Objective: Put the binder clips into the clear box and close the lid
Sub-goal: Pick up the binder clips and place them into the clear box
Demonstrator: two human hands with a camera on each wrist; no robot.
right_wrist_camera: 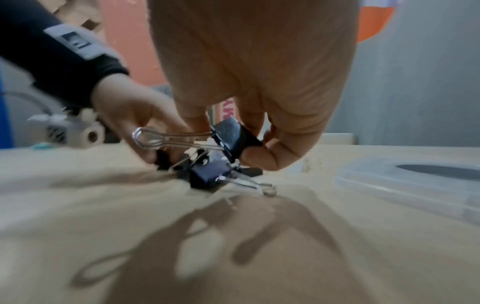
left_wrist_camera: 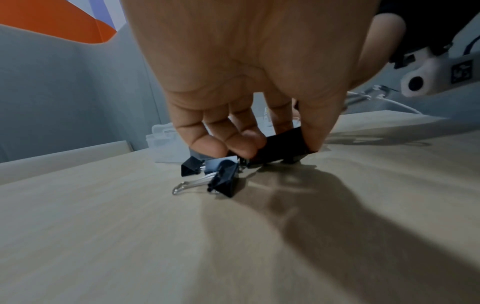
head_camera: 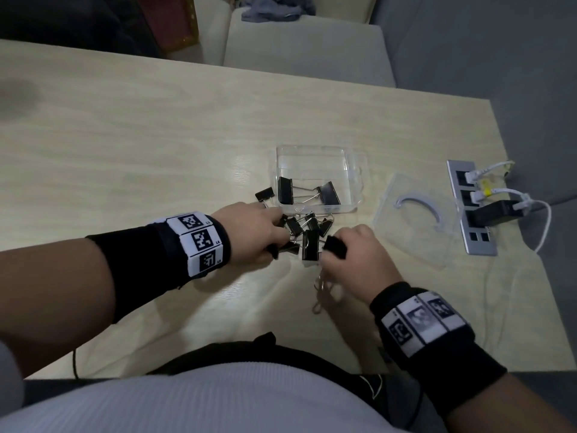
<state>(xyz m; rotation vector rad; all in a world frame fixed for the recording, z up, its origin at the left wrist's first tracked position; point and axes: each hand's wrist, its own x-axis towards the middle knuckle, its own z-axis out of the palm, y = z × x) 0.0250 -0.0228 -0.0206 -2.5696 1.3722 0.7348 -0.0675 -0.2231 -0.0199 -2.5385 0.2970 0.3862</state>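
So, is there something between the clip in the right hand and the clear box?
Nothing visible blocks it. The right hand pinches a binder clip; the clear box stands open beyond the clip pile, and its lid lies off to the right.

No words, brands or numbers can be read with certainty. The left wristband [head_camera: 199, 239] and the right wristband [head_camera: 424, 321] bear black-and-white square code markers; small characters beside them are too small to make out.
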